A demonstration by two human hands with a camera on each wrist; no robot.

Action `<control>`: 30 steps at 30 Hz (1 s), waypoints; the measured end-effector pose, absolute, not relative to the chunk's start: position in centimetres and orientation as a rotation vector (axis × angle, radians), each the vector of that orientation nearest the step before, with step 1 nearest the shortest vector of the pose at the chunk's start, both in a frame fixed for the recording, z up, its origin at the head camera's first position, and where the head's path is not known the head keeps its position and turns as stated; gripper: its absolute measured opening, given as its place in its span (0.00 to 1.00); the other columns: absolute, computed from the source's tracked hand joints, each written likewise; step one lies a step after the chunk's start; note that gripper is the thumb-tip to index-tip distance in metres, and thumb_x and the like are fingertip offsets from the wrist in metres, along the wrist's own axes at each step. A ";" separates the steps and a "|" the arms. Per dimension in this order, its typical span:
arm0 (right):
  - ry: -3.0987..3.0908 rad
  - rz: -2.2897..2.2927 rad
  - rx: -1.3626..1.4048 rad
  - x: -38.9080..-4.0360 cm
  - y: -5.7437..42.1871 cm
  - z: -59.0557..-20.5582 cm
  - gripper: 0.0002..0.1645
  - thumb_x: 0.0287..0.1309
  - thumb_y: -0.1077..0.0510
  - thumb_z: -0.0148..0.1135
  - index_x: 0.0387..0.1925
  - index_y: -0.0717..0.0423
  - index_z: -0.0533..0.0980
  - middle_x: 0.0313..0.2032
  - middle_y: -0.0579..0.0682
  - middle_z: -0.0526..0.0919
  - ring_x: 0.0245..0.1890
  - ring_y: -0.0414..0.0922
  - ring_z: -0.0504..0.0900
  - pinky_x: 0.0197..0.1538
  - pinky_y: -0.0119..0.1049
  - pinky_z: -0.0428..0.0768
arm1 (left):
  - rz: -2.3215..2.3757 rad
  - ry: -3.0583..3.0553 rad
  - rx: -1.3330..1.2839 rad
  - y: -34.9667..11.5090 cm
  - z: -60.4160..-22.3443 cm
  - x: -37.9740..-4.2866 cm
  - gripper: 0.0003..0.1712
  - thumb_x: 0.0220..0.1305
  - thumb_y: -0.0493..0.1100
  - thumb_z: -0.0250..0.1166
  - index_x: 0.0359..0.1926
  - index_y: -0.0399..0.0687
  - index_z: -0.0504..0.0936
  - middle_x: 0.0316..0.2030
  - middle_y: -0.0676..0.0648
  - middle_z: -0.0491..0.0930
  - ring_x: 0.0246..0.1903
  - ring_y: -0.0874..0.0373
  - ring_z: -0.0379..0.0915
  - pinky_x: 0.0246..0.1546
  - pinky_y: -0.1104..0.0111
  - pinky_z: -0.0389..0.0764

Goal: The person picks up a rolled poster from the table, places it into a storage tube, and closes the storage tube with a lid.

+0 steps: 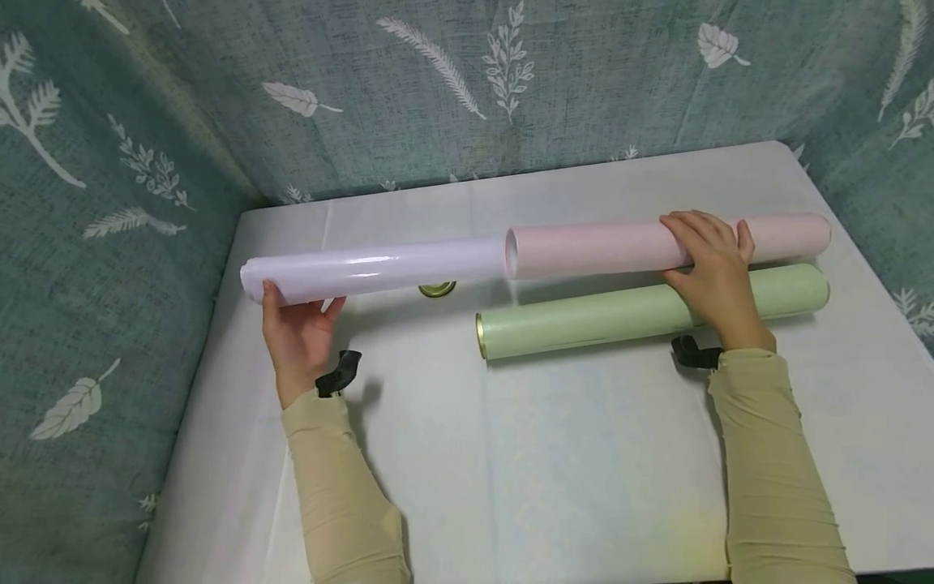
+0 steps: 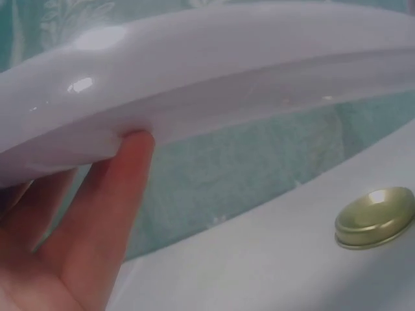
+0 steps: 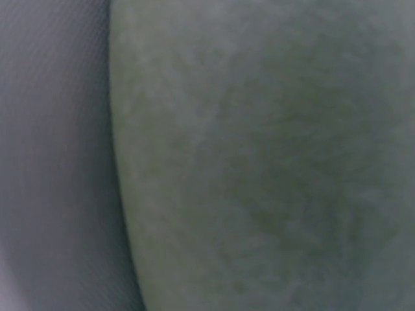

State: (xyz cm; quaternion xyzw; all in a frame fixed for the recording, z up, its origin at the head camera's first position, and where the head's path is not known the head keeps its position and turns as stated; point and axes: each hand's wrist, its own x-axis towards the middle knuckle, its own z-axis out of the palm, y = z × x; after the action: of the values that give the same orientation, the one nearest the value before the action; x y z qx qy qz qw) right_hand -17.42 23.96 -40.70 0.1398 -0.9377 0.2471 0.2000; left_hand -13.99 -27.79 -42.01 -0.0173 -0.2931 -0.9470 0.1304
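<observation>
A glossy white rolled poster (image 1: 379, 266) runs level across the head view, its right end inside the open mouth of a pink cardboard tube (image 1: 584, 247). My left hand (image 1: 301, 337) holds the roll near its left end, thumb on the near side and other fingers beneath. In the left wrist view, a fingertip presses the underside of the rolled poster (image 2: 214, 71). My right hand (image 1: 711, 268) grips the pink tube from above, right of its middle. Below that hand lies a green tube (image 1: 584, 324) with a gold rim; its surface fills most of the right wrist view.
A round gold metal lid (image 1: 438, 289) lies on the white table (image 1: 423, 454), partly hidden under the roll in the head view. Patterned green fabric (image 1: 438, 105) hangs behind the table and along both sides.
</observation>
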 end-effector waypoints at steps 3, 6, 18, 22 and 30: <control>-2.626 0.695 0.383 -17.3 23.9 -40.7 0.43 0.33 0.66 0.74 0.57 0.48 0.69 0.57 0.47 0.69 0.61 0.46 0.58 0.63 0.50 0.32 | -2.757 -0.848 -0.043 -27.7 -42.0 -14.1 0.32 0.59 0.49 0.58 0.61 0.49 0.56 0.52 0.40 0.64 0.48 0.43 0.66 0.40 0.51 0.75; -2.632 0.693 0.381 -17.3 23.9 -40.6 0.43 0.34 0.65 0.74 0.57 0.48 0.69 0.58 0.47 0.68 0.61 0.46 0.58 0.63 0.49 0.32 | -2.762 -0.836 -0.032 -27.4 -41.9 -14.1 0.33 0.59 0.49 0.59 0.62 0.49 0.55 0.53 0.40 0.63 0.51 0.43 0.64 0.41 0.51 0.75; -2.644 0.690 0.374 -17.4 24.0 -40.6 0.43 0.35 0.65 0.73 0.58 0.47 0.68 0.58 0.47 0.68 0.61 0.46 0.57 0.63 0.49 0.32 | -2.801 -0.803 -0.084 -26.5 -41.4 -14.3 0.31 0.60 0.49 0.57 0.61 0.48 0.56 0.52 0.40 0.65 0.49 0.43 0.66 0.42 0.52 0.75; -2.641 0.691 0.381 -17.4 24.0 -40.7 0.43 0.35 0.65 0.73 0.58 0.47 0.68 0.58 0.47 0.68 0.61 0.45 0.57 0.63 0.49 0.32 | -2.800 -0.789 -0.081 -26.5 -41.4 -14.3 0.32 0.59 0.49 0.58 0.61 0.48 0.56 0.52 0.40 0.65 0.50 0.43 0.65 0.42 0.51 0.74; -2.639 0.658 0.395 -17.3 23.9 -40.5 0.44 0.35 0.65 0.73 0.58 0.45 0.68 0.57 0.47 0.68 0.61 0.46 0.57 0.63 0.51 0.33 | -2.756 -0.823 -0.131 -26.4 -41.0 -14.4 0.36 0.56 0.48 0.62 0.62 0.49 0.55 0.53 0.39 0.63 0.51 0.42 0.64 0.45 0.49 0.71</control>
State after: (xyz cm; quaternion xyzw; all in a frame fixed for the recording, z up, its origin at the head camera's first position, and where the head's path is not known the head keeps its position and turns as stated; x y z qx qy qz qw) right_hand -17.31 23.93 -40.50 0.1409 -0.9418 0.2347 0.1952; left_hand -14.42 -26.43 -40.99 -0.0450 -0.2833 -0.9490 0.1307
